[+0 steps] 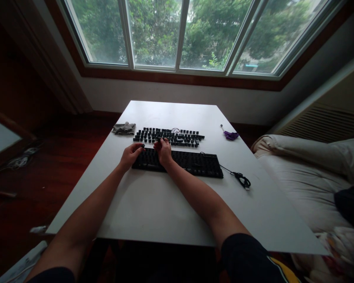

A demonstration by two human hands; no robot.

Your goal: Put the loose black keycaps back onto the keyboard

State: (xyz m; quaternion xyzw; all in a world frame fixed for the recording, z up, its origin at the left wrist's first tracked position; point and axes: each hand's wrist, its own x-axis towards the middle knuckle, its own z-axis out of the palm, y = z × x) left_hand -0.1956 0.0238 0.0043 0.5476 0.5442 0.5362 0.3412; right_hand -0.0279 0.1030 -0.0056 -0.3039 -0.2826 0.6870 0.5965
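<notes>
A black keyboard (194, 163) lies across the white table, with rows of loose black keycaps (188, 137) laid out just beyond it. At the keyboard's left end, my left hand (130, 155) is closed, pinching a small dark keycap (142, 146) between thumb and fingertips. My right hand (164, 151) is above the keyboard's left half, its fingers closed around what looks like another black keycap (160, 139) at the near edge of the rows. Part of the keyboard is hidden beneath my right hand and forearm.
A grey cloth (124, 128) lies at the table's left edge. On the right are a purple cloth-like thing (231, 135) and the keyboard's coiled cable (242, 180). A thin ring-shaped wire tool (175, 130) sits among the keycaps. A covered sofa (301, 169) stands right of the white table (165, 212).
</notes>
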